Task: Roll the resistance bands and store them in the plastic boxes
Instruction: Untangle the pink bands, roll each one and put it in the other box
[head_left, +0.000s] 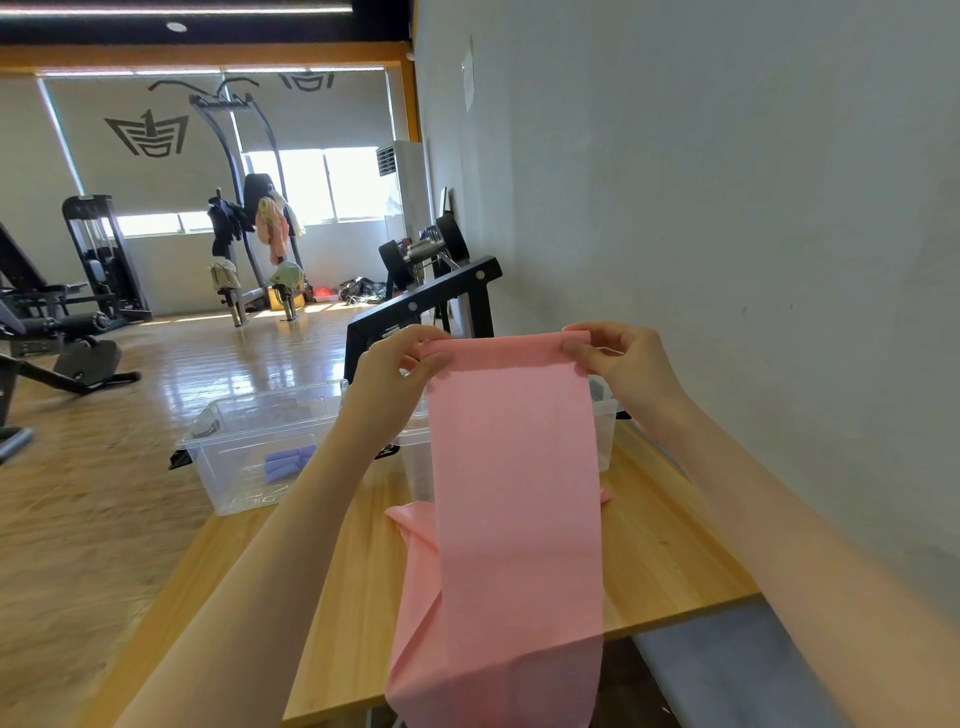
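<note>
Both hands — left hand (400, 364), right hand (618, 364) — pinch the pink resistance band (514, 467) by its top corners above the desk (670, 561); light, limp, stretchy — best rolled from that edge.

A: What's hidden?
B: pink band (514, 467) covers most of the right plastic box (605, 415); contents can't be seen. Its lower end is cut off by the bottom edge.
A: Left box?
B: left plastic box (244, 441) partly behind the left forearm. Purple rolls (285, 462) inside, count unclear.
A: Bench?
B: bench (675, 561) near edge cut off. Box print unreadable.
</note>
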